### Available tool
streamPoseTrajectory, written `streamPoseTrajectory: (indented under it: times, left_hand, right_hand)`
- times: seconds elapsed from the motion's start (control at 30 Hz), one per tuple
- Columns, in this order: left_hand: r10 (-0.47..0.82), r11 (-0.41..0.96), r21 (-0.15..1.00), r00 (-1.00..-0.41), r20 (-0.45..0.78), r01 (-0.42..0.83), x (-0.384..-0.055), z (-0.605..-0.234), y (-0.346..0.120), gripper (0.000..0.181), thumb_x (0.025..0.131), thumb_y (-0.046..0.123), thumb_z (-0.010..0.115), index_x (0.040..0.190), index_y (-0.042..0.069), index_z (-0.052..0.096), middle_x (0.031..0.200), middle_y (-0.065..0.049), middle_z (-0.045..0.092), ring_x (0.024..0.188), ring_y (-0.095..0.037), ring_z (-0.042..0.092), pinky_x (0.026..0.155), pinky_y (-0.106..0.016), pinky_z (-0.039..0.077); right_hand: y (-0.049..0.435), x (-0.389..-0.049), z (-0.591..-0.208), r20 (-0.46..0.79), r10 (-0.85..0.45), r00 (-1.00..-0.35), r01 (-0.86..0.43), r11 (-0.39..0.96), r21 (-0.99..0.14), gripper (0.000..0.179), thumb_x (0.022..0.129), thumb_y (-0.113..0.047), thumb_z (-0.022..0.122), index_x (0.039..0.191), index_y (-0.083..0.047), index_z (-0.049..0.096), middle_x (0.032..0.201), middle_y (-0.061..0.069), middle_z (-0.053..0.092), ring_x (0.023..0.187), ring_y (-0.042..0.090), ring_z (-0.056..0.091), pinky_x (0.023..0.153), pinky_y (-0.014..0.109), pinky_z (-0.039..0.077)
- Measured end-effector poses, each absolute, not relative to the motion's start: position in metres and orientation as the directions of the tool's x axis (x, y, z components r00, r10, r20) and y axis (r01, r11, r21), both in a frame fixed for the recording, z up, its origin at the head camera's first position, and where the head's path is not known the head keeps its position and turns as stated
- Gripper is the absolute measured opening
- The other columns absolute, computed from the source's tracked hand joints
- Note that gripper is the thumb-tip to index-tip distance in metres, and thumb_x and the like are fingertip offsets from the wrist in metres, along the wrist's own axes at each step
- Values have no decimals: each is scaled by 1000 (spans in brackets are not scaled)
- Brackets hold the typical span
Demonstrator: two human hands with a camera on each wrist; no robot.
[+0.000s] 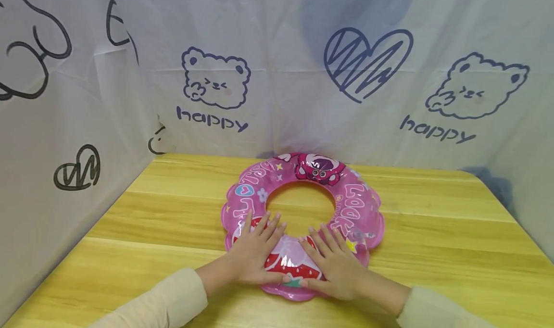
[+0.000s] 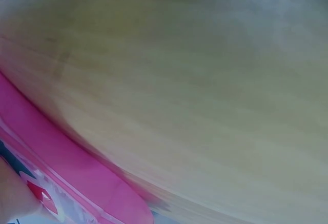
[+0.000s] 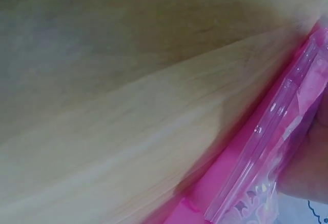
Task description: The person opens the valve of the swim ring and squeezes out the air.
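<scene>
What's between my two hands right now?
In the head view, the near part of the pink inflatable ring, with its red strawberry print, lies between the left hand and the right hand; no separate object sits there.

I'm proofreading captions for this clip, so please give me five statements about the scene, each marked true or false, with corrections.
1. The left hand and right hand both touch the pink inflatable ring. True.
2. The word "happy" appears twice on the pale backdrop in the head view. True.
3. The ring stands upright against the backdrop. False: it lies flat on the wood-grain table.
4. Both hands are clenched into fists. False: both lie open on the ring.
5. Part of a red strawberry print shows between the hands. True.
</scene>
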State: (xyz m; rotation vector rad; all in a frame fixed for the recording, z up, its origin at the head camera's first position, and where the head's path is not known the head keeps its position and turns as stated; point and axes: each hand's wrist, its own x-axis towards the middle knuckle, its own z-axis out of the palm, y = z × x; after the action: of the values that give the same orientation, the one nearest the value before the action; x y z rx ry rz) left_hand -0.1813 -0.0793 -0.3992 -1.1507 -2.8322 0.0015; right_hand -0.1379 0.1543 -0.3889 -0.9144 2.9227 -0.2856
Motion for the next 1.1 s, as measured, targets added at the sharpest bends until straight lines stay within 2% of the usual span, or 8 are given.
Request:
streamPoseTrajectory:
  times: [0.4, 0.77, 1.1]
  left_hand:
    - [707, 707, -38, -705, 51, 706, -181, -395, -80, 100, 77, 76, 41, 148, 8, 22, 154, -17, 17, 143, -35, 14, 112, -62, 6]
    - [703, 711, -40, -710, 20, 702, -181, -391, -78, 98, 77, 78, 38, 146, 8, 27, 153, -16, 22, 143, -35, 16, 113, -61, 8]
    - [705, 707, -88, -709, 7, 702, -181, -388, -77, 98, 78, 78, 35, 146, 8, 28, 152, -16, 25, 142, -35, 19, 113, -60, 10]
  right_hand:
    - [153, -140, -385, -80, -563, -823, -536, 814, -222, 78, 88, -62, 41, 147, -12, 26, 155, 18, 16, 142, 44, 6, 114, 58, 5]
    - [153, -141, -383, -145, -550, -822, -508, 825, -248, 78, 89, -63, 40, 148, -14, 25, 155, 17, 15, 142, 43, 3, 114, 57, 2]
    - [154, -143, -385, -160, -552, -818, -499, 820, -279, 79, 88, -63, 40, 147, -12, 26, 155, 19, 15, 142, 43, 1, 114, 57, 0]
